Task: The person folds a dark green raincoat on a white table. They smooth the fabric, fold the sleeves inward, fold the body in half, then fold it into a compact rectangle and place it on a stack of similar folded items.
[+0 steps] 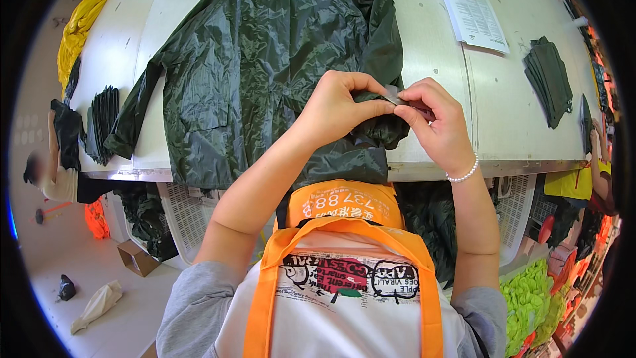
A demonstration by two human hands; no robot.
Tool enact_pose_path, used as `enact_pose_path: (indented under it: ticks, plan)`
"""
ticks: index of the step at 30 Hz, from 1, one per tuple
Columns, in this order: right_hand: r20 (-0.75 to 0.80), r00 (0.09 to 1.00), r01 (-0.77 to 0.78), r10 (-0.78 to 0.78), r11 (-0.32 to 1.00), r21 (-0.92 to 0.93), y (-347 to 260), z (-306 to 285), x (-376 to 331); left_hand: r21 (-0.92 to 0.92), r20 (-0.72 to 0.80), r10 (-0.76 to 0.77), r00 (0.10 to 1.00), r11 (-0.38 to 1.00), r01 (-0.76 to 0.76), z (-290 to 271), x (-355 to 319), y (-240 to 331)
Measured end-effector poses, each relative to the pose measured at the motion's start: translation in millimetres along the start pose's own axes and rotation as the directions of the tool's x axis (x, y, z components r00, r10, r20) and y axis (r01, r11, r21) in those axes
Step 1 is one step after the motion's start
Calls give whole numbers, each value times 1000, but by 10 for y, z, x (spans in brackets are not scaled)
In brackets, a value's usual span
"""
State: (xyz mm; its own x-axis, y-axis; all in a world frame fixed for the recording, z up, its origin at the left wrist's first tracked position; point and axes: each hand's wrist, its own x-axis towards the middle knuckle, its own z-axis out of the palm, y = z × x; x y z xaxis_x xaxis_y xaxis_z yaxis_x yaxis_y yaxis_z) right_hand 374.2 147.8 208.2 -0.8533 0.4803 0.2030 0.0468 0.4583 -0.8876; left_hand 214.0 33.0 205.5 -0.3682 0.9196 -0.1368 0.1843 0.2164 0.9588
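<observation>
A shiny dark green rain jacket (265, 53) lies spread on the white table (434, 76), its collar toward the far side and its hem hanging at the near edge. The right-hand sleeve is folded back, and its bunched end (384, 131) sits under my fingers. My left hand (339, 107) is closed, thumb and forefinger pinching that sleeve end. Facing it, my right hand (437, 118) pinches a small greyish piece (395, 95) at the cuff. The fingertips of both hands nearly meet there. What exactly the small piece is, I cannot make out.
Folded dark garments (548, 83) and a stack of printed sheets (474, 16) lie at the right. Another dark pile (103, 122) stands at the left. White plastic baskets (187, 222) sit below the table edge. Co-workers (59, 172) are at both sides.
</observation>
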Motion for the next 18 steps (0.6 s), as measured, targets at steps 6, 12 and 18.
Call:
enact_pose_path:
  ticks: [6,12,18]
  plan:
    - [4,1000,-4,4,1000,11,-16,15,0,-2,-18,36,999,999,-36,2,-11,-41]
    - [35,999,-17,17,1000,-2,-51,-20,8,24,-26,113,993,993,-113,-4,7,-102]
    - [40,998,-41,39,997,65,-29,-10,14,15,-17,115,993,993,-114,-5,7,-39]
